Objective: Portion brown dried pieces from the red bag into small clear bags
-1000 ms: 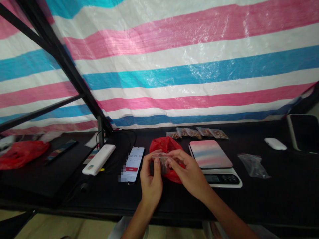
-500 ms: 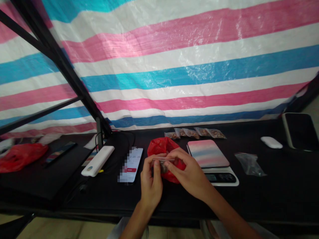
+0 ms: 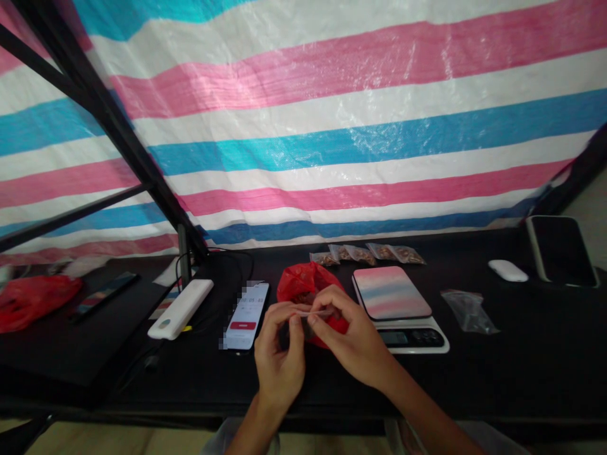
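Note:
My left hand [image 3: 281,357] and my right hand [image 3: 353,335] meet above the table, both pinching the top edge of a small clear zip bag [image 3: 310,313]. Most of the bag is hidden behind my fingers, so its contents cannot be made out. Just beyond my hands lies an open red plastic bag [image 3: 303,278] with something brownish inside. To the right of it stands a white kitchen scale [image 3: 439,338] with a pink and blue striped top plate. Several filled zip bags [image 3: 360,254] lie in a row behind the red bag.
Left of my hands lie a phone [image 3: 246,316] with a running timer and a white power bank [image 3: 181,309]. On the right are empty clear bags [image 3: 469,311], a white rounded case [image 3: 507,270] and a dark-screened device [image 3: 563,249]. Another red bag [image 3: 40,300] sits far left.
Both hands stay together on the zip bag. Its top edge has tipped flatter, and less of its body shows. The view has shifted slightly.

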The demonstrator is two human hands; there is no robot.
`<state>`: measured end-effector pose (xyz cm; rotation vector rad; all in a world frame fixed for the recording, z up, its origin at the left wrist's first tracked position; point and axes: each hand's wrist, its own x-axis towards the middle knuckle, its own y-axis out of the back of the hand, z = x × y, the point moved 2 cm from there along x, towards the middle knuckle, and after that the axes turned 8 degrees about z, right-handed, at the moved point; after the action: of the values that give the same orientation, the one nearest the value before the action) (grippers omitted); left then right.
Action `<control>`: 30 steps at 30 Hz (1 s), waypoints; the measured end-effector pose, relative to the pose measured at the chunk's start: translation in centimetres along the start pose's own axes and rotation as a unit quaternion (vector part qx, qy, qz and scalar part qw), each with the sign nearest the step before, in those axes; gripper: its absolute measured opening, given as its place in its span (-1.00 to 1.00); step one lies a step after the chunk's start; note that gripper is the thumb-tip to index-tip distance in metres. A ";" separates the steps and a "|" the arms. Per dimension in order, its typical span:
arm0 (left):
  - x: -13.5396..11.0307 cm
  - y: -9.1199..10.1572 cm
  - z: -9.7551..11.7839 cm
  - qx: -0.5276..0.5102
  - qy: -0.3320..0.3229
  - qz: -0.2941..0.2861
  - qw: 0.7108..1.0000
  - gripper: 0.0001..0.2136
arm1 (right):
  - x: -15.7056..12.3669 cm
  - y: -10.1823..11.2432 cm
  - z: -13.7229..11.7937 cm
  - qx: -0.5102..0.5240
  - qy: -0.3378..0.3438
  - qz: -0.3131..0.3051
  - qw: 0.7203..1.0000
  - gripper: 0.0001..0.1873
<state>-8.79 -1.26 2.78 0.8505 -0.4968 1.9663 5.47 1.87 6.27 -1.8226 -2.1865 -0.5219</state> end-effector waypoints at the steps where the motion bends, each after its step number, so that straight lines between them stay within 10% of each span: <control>1: 0.0 0.0 0.0 0.005 -0.011 -0.003 1.000 -0.85 | 0.0 0.1 -0.1 -0.001 0.005 0.000 1.000 -0.91; 16: -0.4 -0.1 1.4 0.076 -0.135 -0.050 0.987 -0.80 | 1.0 2.6 -1.0 -0.115 0.057 0.014 0.992 -0.82; 23: 0.2 -0.8 0.9 0.069 -0.091 -0.061 0.992 -0.79 | 1.9 3.9 -1.0 -0.108 0.000 0.052 0.993 -0.90; 30: 1.6 0.0 -2.2 0.246 -0.014 -0.032 0.969 -0.69 | 3.2 12.4 0.5 -0.089 -0.024 0.432 0.897 -0.68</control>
<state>-10.16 1.13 2.45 1.1826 0.0146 2.0496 17.03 6.86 8.49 -2.6382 -1.1420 -0.4649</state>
